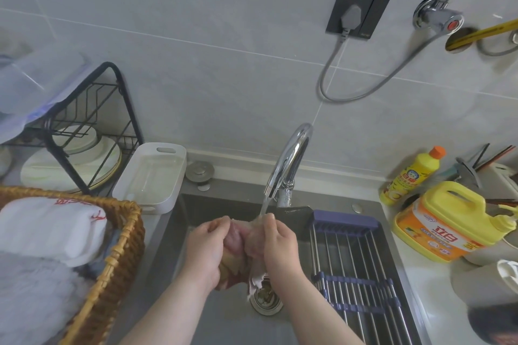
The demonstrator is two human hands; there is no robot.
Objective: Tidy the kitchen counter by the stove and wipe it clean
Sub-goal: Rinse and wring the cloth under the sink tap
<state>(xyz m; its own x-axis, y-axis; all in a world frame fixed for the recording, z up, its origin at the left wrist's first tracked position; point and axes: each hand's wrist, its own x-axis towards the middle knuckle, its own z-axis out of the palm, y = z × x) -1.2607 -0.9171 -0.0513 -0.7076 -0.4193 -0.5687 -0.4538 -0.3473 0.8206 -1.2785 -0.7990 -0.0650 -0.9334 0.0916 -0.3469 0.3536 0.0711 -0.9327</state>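
While the tap ran: you held the cloth over the sink, likely wetting it for wiping.
Grip: left hand, right hand both clamped on it.

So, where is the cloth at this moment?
In the head view the cloth is low in the middle, over the sink, gripped by the left hand and the right hand under the stream from the tap, just above the drain.

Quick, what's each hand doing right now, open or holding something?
Left hand: closed, gripping the dishcloth under the running faucet.
Right hand: closed, gripping the same dishcloth.
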